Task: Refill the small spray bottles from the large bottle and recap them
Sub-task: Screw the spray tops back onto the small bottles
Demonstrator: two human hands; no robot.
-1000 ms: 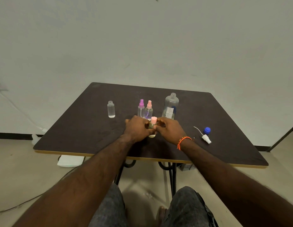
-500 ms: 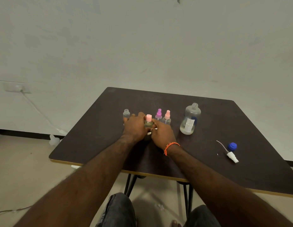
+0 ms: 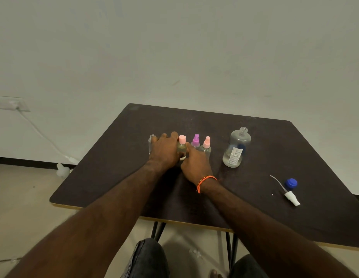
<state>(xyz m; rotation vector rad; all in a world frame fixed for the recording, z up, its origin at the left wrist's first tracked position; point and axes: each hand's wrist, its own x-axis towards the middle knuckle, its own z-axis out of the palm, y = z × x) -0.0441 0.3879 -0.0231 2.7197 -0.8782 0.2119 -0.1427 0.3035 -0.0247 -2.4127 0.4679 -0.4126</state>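
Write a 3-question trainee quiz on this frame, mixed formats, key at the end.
1. True or false: the large bottle has its cap on.
2. Multiple choice: what lies on the table right beside the blue cap? A) a funnel B) a white spray head with its tube C) a pink cap
3. Fill in: the left hand and right hand are on either side of a small bottle with a ____ cap.

Key
1. False: its neck is open.
2. B: the white spray head.
3. Pink: the pink-capped bottle, standing left of the purple-topped spray bottle and the pink-topped spray bottle.
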